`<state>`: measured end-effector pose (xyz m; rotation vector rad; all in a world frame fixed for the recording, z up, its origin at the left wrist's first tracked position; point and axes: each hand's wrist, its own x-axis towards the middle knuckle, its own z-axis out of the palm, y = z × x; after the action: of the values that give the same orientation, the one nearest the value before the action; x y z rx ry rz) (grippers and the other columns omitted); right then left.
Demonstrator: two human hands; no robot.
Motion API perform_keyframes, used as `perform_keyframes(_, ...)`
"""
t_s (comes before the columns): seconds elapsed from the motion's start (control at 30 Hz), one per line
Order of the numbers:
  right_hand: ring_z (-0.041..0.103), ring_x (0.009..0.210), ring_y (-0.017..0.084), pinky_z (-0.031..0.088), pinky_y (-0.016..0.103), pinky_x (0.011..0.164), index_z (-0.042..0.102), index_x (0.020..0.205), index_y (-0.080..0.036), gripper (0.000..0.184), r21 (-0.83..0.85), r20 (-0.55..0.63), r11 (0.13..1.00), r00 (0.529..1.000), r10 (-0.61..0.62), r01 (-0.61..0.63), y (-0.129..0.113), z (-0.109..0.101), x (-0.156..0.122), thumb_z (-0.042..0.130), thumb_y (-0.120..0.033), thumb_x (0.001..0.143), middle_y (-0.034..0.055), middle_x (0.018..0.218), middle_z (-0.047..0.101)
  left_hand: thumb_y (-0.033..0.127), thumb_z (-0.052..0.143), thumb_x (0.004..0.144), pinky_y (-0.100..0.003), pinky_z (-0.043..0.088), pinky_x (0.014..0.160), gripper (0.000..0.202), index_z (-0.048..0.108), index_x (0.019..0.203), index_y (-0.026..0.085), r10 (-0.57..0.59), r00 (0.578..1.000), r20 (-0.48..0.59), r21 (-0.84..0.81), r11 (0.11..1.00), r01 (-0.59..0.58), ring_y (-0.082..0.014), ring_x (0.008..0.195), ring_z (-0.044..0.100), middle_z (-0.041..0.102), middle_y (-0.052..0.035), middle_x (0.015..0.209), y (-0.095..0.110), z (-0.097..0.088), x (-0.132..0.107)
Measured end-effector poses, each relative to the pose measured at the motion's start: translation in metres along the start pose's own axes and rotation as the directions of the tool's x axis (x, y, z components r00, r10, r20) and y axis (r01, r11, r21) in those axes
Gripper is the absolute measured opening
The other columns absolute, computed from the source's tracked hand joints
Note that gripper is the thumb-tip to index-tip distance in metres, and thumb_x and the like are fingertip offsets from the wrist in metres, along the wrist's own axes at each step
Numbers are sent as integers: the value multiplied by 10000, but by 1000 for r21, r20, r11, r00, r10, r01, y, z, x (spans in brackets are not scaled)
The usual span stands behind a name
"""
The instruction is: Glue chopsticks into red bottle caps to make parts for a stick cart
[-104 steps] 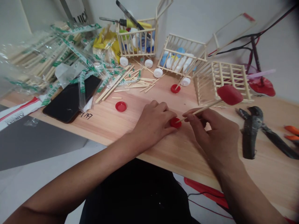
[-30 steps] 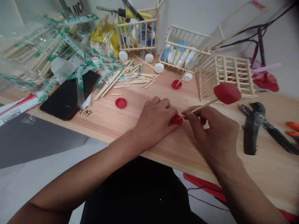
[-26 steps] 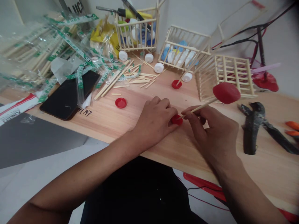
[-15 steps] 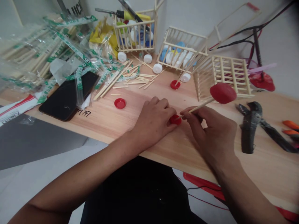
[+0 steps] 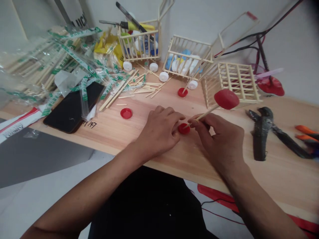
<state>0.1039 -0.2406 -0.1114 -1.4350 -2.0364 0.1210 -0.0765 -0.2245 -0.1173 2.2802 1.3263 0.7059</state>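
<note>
My left hand (image 5: 159,131) rests on the wooden table (image 5: 139,146) with its fingertips pinched on a small red bottle cap (image 5: 183,128). My right hand (image 5: 219,142) pinches a thin wooden stick (image 5: 204,115) that carries a second red cap (image 5: 226,99) on its far end. The stick's near tip meets the red cap under my left fingers.
Three stick-built cages (image 5: 231,83) stand at the back, two holding caps and tools. Loose red caps (image 5: 126,113), white caps (image 5: 163,76) and sticks (image 5: 139,88) lie about. A black phone (image 5: 72,106) and chopstick wrappers (image 5: 50,63) sit left. Black pliers (image 5: 261,132) lie right.
Both hands keep their grip on the cap and the stick. The view has shifted slightly, so everything sits a little further left in the picture.
</note>
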Motion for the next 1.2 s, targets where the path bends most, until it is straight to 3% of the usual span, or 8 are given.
perform_keyframes(0.07,580,643,110,403,248,583,656,792,-214,136,6,1,1000,1000,8,-8,-1,0,1,590,-277,893,-14,755,679,48,512,709,-378,427,888,375,640,1029,197,-40,993,-108,-75,997,32,-214,974,532,652,-33,1007,0,-5,-1)
perform_keyframes(0.17,580,629,111,404,249,574,654,786,-218,127,18,3,1000,1000,24,-24,-2,0,2,595,-265,887,-15,748,681,-26,440,633,-352,440,884,411,637,913,200,-104,951,-292,-161,985,58,-188,931,540,660,-2,911,-2,-11,-1)
perform_keyframes(0.27,603,660,116,418,247,595,646,776,-218,126,35,3,999,1000,22,-22,-2,1,3,596,-253,886,-12,776,695,-39,406,627,-337,448,861,414,636,867,208,-135,919,-371,-196,978,64,-179,911,544,657,8,866,-4,-14,0)
perform_keyframes(0.43,625,709,129,438,254,630,647,792,-221,124,59,11,998,1000,8,-9,-2,1,2,578,-246,892,0,836,712,-36,406,632,-329,447,847,408,646,854,208,-141,920,-366,-203,977,69,-178,921,545,664,8,861,-4,-13,-1)
perform_keyframes(0.93,570,644,118,406,247,606,544,694,-204,204,91,51,995,998,29,-34,-5,0,5,552,-245,894,-4,735,656,-40,414,661,-340,449,852,385,638,849,211,-142,923,-356,-178,981,82,-174,927,543,669,10,874,-3,-17,-1)
perform_keyframes(1.2,588,655,120,414,235,616,569,715,-200,206,115,31,993,1000,-3,-1,-4,2,5,534,-251,911,2,736,657,-49,418,653,-331,450,850,376,640,838,192,-113,931,-348,-177,983,54,-171,922,539,665,2,865,-4,-16,-1)
